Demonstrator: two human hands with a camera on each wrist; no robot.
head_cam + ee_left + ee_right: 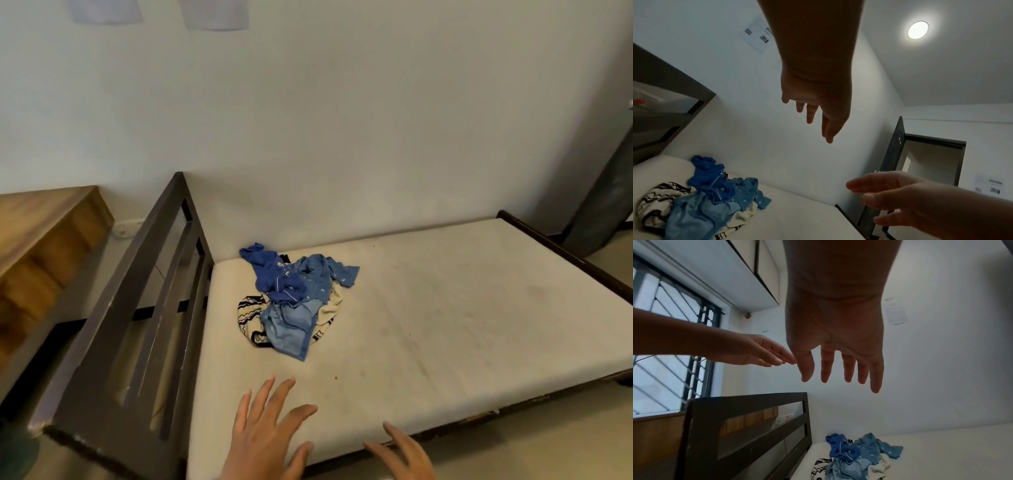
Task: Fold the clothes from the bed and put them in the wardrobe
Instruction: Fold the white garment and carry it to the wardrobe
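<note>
A heap of clothes [293, 301] lies on the bare mattress [445, 308] near the headboard: a royal-blue garment [274, 274] on top, light-blue dotted pieces [291, 329] and a cream garment with black zigzags [248, 317] underneath. The same heap [701, 203] [855, 457] shows low in both wrist views. My left hand [270, 431] hovers over the mattress's near edge, fingers spread, holding nothing. My right hand [407, 455] is at the bottom edge, fingers straight and empty. Both hands are well short of the heap. No wardrobe is plainly in view.
The dark slatted headboard [137, 325] stands at the bed's left end, with a wooden desk [41, 240] beyond it. A white wall runs behind the bed. An open dark door [894, 155] is at the right, a barred window [670, 345] at the left.
</note>
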